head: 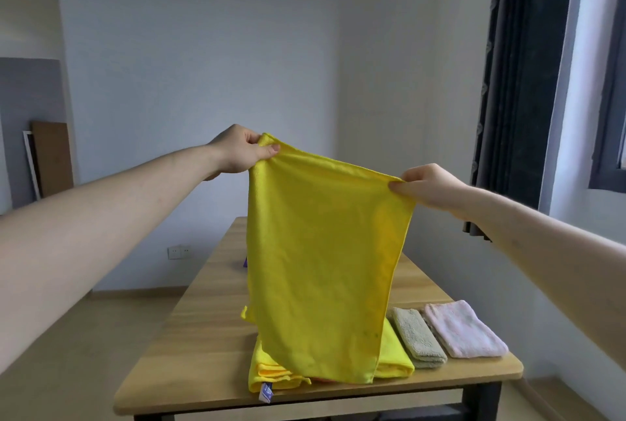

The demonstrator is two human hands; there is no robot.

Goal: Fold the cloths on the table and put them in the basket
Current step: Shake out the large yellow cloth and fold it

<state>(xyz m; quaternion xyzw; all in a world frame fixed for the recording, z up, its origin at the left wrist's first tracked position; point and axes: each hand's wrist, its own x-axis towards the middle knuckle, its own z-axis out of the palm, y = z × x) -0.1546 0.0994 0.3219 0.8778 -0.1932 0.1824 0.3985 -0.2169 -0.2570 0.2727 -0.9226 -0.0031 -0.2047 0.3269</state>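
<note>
I hold a yellow cloth [318, 261] up in the air above the wooden table [203, 336]. My left hand [237, 149] pinches its top left corner and my right hand [430, 185] pinches its top right corner, so it hangs flat. Beneath it lie more yellow cloths [271, 375], one with a white label. To their right lie a folded green cloth [418, 337] and a folded pink cloth [465, 327]. No basket shows in this view.
A small purple object [244, 263] peeks out behind the hanging cloth on the table. A dark curtain [518, 81] and a window are at the right. A brown board [52, 158] leans on the left wall.
</note>
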